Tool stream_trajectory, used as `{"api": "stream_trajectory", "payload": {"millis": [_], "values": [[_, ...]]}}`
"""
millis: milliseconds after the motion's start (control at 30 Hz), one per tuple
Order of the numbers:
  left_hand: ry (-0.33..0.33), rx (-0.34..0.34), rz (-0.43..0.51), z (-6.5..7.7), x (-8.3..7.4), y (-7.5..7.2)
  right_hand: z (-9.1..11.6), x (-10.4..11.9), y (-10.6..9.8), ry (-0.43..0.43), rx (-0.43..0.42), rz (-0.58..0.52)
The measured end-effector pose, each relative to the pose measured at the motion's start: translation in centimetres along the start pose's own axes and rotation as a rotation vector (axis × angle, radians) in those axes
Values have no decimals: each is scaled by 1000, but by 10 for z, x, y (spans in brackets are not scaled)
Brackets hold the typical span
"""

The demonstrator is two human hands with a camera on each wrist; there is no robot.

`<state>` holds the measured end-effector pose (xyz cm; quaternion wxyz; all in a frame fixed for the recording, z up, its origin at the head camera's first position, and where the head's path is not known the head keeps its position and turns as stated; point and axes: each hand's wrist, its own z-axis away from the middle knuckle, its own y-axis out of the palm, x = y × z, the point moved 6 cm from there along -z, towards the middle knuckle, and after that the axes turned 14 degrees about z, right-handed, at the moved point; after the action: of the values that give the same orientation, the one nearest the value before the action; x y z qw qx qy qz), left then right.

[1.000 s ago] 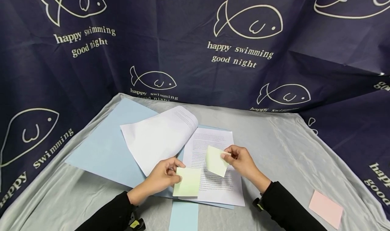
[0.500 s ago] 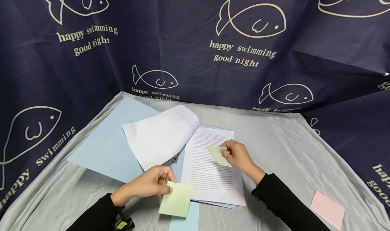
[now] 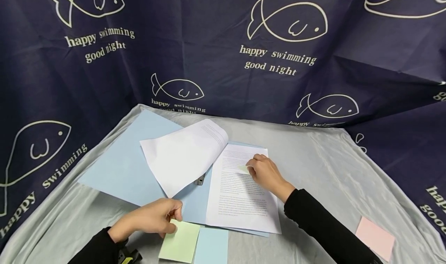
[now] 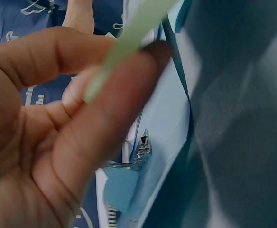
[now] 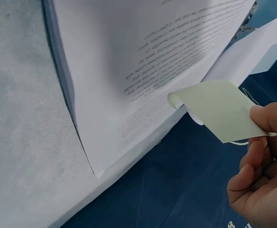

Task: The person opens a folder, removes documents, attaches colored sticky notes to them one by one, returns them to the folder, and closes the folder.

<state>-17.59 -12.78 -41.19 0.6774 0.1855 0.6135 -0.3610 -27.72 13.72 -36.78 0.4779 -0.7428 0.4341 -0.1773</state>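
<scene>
In the head view my left hand (image 3: 151,218) pinches a pad of green sticky notes (image 3: 179,242) by its upper left corner, low at the front left of the papers. My right hand (image 3: 267,174) holds a single green sticky note (image 5: 219,109) between thumb and fingers, above the printed page (image 3: 240,202). The right wrist view shows that note curling at its far edge. From the head only a sliver of it shows. The page lies in an open blue folder (image 3: 122,159), and a turned-over sheet (image 3: 184,151) arches to the left.
A blue sticky-note pad (image 3: 211,246) lies at the front, beside the green pad. To the right is a pink sticky-note pad (image 3: 375,237). A metal clip (image 3: 199,179) shows at the folder's spine. Behind the grey-covered table (image 3: 313,159) hangs a dark blue fish-print curtain (image 3: 223,55).
My left hand has moved down and left with the green pad, away from the page, uncovering the blue pad and the clip. My right hand has moved slightly up and left over the page.
</scene>
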Motion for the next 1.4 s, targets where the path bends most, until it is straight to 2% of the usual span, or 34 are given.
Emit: {"api": "stream_trajectory", "payload": {"millis": [133, 267, 367, 600, 700, 800, 900, 1067, 1167, 1300, 1400], "values": [[-10, -68, -248, -1, 0, 1, -2, 0, 5, -8, 11, 5], [-7, -104, -469, -2, 1, 5, -4, 0, 8, -4, 22, -8], [3, -122, -554, -2, 0, 8, -6, 0, 10, 5, 37, -11], [63, -220, -766, -8, -8, 14, -7, 0, 14, 20, 57, -20], [67, -259, -808, -10, -12, 16, -7, 0, 15, 28, 62, -23], [69, -284, -801, -13, -15, 18, -8, 1, 16, 30, 70, -17], [116, -282, -804, -18, -21, 22, -9, 2, 17, 35, 82, -16], [228, -228, -818, -36, -27, 32, -12, 5, 21, 38, 109, -30], [260, -191, -819, -47, -27, 39, -13, 8, 25, 33, 125, -41], [252, -145, -871, -58, -22, 44, -12, 11, 28, 35, 144, -56], [203, -115, -877, -64, -17, 44, -12, 13, 29, 42, 160, -63]]}}
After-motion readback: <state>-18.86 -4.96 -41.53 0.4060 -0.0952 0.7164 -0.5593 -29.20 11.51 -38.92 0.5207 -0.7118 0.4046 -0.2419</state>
